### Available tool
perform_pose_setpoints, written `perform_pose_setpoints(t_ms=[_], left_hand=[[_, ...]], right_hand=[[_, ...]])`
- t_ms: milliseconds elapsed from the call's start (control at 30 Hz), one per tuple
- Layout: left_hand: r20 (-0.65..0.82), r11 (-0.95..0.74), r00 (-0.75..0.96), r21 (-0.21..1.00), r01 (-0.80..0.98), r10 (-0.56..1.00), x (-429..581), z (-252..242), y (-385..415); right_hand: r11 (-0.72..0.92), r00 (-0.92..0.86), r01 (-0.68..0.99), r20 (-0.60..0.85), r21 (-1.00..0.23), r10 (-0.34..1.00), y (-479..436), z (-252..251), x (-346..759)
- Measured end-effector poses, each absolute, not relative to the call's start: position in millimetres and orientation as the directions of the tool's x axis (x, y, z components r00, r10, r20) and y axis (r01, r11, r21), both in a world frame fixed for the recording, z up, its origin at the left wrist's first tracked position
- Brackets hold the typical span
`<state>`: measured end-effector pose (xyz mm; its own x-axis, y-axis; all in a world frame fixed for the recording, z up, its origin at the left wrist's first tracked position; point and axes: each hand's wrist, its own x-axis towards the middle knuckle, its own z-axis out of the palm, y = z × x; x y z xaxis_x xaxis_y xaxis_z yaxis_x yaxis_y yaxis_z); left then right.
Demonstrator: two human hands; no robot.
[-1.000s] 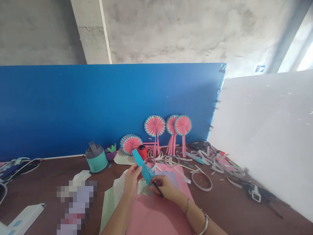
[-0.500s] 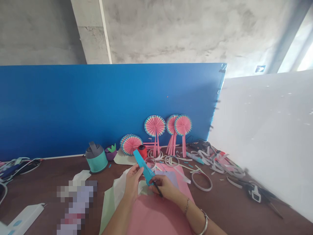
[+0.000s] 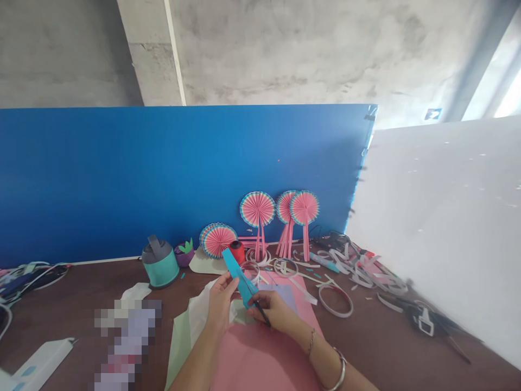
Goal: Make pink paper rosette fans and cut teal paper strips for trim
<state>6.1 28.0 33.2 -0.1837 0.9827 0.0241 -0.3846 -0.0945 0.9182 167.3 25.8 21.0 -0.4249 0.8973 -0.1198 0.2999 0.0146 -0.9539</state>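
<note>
Blue paper strip (image 3: 235,270): raised over the stacked paper sheets (image 3: 264,358), long axis running 11 to 5 o'clock. Your left hand (image 3: 221,298) is clamped on its left edge, thumb on top. Your right hand (image 3: 272,310), at 4 o'clock of the strip, is closed round the dark scissors (image 3: 265,318); you cannot tell the blade gap. From the strip: red spool (image 3: 236,254) at 12 o'clock, white ring (image 3: 336,313) at 3, teal container (image 3: 161,270) at 9.

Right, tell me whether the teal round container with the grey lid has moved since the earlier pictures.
No: the teal round container stands in the same spot relative to the flat blue partition behind it.
</note>
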Motion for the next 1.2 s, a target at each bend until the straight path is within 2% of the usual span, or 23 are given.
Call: perform_pose_setpoints(t_ms=[233, 600, 1033, 1200], left_hand=[[0.023, -0.097, -0.197, 0.922, -0.375, 0.98, 6.1, 32.6, 28.8], [0.013, -0.088, -0.189, 0.916, -0.392, 0.982, 6.2, 33.6, 28.4], [0.005, -0.078, -0.189, 0.921, -0.383, 0.982, 5.7, 32.2, 29.2], [-0.004, -0.058, -0.147, 0.906, -0.42, 0.989, 7.7, 33.7, 28.5]], right_hand=[[0.017, -0.414, 0.337, -0.132, -0.941, 0.901, 25.1, 22.7, 167.9], [0.008, -0.426, 0.286, -0.12, -0.958, 0.897, 21.0, 31.9, 167.3], [0.007, -0.417, 0.347, -0.148, -0.938, 0.897, 21.0, 35.2, 169.6], [0.01, -0.423, 0.341, -0.144, -0.94, 0.894, 22.2, 31.6, 169.3]])
